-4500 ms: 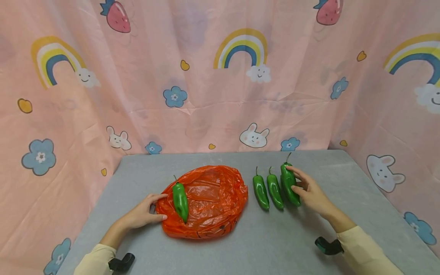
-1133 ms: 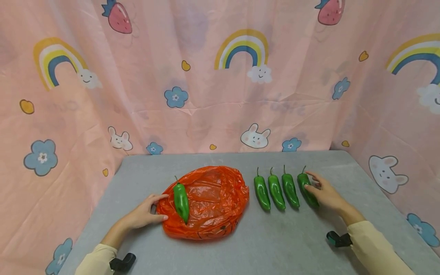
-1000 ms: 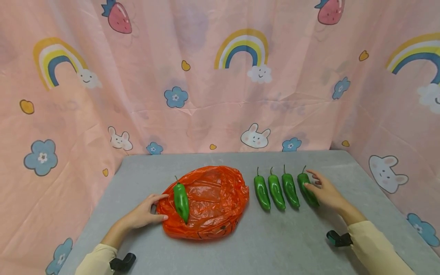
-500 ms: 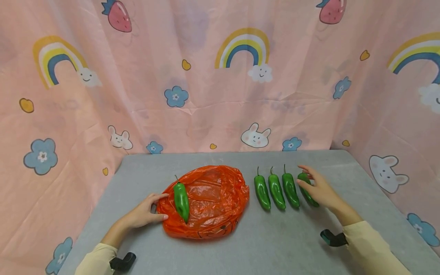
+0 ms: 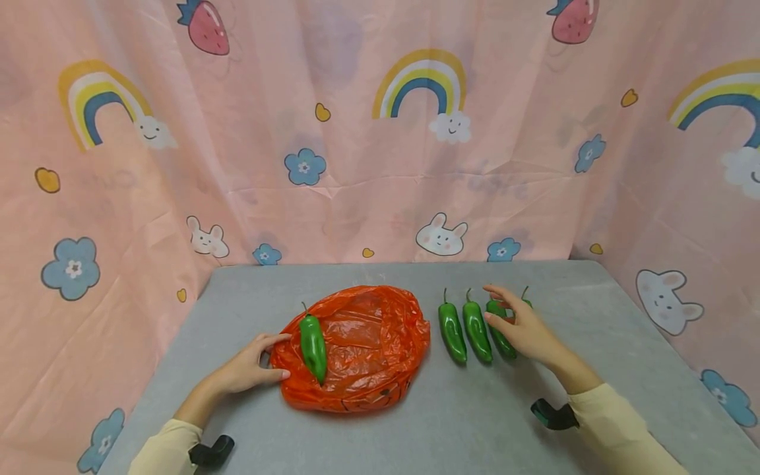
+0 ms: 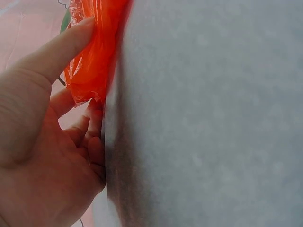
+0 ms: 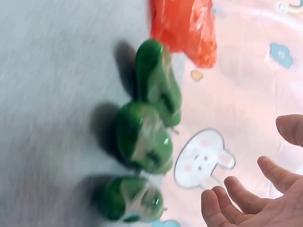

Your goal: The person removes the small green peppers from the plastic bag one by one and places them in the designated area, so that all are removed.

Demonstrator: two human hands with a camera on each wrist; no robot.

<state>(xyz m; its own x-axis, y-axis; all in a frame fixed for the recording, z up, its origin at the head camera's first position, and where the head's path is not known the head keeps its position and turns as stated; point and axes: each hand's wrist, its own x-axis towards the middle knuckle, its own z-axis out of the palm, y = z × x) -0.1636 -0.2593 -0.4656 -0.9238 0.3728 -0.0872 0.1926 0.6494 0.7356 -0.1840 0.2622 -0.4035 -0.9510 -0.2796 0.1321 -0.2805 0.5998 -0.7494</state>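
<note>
In the head view, a rumpled red-orange plastic bag (image 5: 368, 349) lies left of centre on the table, with a glossy green chili pepper (image 5: 313, 349) on its left part. My left hand (image 5: 249, 366) holds the bag's left edge between thumb and index finger; the left wrist view shows the thumb along the plastic (image 6: 102, 52). Right of the bag, several green peppers lie in a row, among them the leftmost pepper (image 5: 453, 333) and a second pepper (image 5: 477, 332). My right hand (image 5: 525, 330) hovers with parted fingers over the third pepper (image 5: 497, 309), holding nothing and partly hiding the rightmost pepper (image 5: 526, 298).
The grey table (image 5: 463, 422) spreads in front of and around the bag and peppers. A pink curtain (image 5: 368, 191) with rainbows, rabbits and flowers stands behind the table and along both sides. Black wrist cameras sit at the left cuff (image 5: 212, 452) and right cuff (image 5: 555, 414).
Earlier my right hand held a pepper, which now lies at the row's right end. The right hand has left it and moved left over the third pepper. My left hand stays still.
</note>
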